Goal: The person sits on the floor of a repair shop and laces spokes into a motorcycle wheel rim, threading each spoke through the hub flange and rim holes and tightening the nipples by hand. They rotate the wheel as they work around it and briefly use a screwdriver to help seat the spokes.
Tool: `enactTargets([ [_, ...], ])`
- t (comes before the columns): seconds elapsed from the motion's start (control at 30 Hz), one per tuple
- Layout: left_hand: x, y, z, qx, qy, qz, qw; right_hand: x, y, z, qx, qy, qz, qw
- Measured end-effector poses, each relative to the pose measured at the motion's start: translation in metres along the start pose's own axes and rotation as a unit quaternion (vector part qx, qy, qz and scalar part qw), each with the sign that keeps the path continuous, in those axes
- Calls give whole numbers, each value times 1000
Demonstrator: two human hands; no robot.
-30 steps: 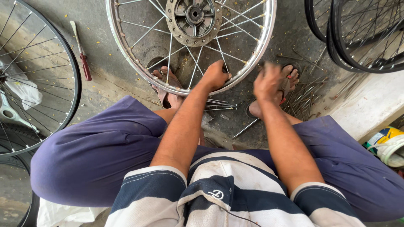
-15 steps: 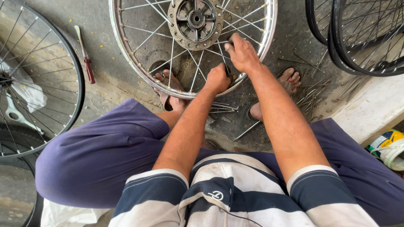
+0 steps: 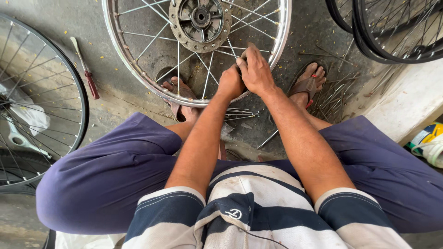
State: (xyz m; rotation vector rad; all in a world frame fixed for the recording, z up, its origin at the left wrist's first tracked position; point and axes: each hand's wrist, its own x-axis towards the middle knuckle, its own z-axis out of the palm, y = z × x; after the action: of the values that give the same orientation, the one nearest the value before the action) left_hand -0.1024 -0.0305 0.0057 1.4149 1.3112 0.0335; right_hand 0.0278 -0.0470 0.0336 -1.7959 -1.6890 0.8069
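at the spoked wheel (image 3: 138,87) rim, left hand (image 3: 230,83) fisted on it, right hand (image 3: 256,70) curled over spokes

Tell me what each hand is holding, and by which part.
Both hands grip the silver spoked metal wheel at its near rim: left hand on the rim edge, right hand over rim and spokes. Any tool is hidden.

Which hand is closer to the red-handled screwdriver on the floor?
Left. The left hand rests on the wheel rim, well to the right of the screwdriver. The right hand lies beyond it, farther still.
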Motion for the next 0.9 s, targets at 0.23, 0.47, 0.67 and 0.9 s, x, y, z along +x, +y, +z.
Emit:
enactTargets([
  [0.23, 0, 3, -4, -28, -41, -25, 998, -3, 2, -2, 27, -25, 55, 998],
  [0.47, -2, 7, -4, -58, -16, 0, 998, -3, 4, -3, 27, -33, 80, 996],
  [0.67, -1, 3, 2, 7, 45, 10, 999, -1, 5, -5, 37, -40, 105, 993],
  [0.9, -6, 27, -13, 129, 90, -12, 988, 0, 1, -12, 53, -16, 84, 995],
])
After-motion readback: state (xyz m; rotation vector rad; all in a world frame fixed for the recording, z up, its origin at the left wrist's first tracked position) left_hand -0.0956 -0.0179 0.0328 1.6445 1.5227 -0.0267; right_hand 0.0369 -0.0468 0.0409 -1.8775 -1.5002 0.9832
